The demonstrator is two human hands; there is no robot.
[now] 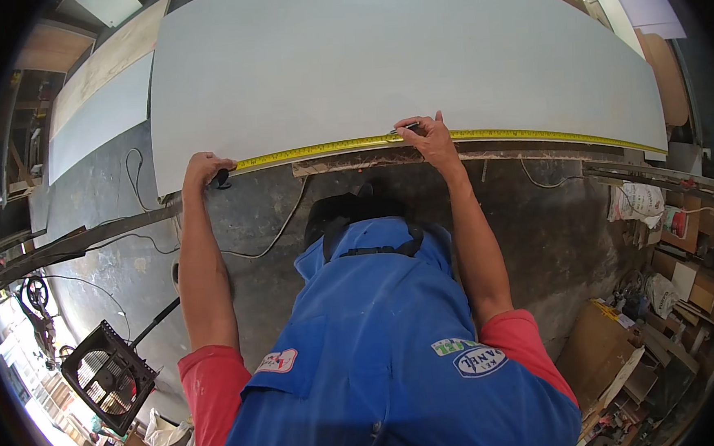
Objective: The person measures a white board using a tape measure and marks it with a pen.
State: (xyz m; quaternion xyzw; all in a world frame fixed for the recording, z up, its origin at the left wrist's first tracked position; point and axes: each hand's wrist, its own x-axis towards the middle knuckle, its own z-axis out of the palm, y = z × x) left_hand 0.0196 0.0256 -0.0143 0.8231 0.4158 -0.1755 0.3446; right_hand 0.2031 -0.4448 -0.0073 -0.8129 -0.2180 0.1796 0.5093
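A large light-grey sheet panel (396,61) lies flat before me. Along its near edge stretches a yellow measuring tape blade (315,148), reaching to the right corner. My left hand (206,166) grips the dark tape measure case (222,177) near the panel's left end; the fingers partly cover it. Between the fingers of my right hand (430,137) is a dark pen or pencil (406,127), held just over the blade right of the middle. My right hand's lower fingers are by the panel's edge, and whether they touch the blade is hard to tell.
A rough wooden support (353,162) runs beneath the near edge. Cables (278,234) trail below on the dark floor (258,204). A black fan (109,379) on a pole stands at lower left. Board offcuts (622,354) pile up at right; more panels (105,116) lie left.
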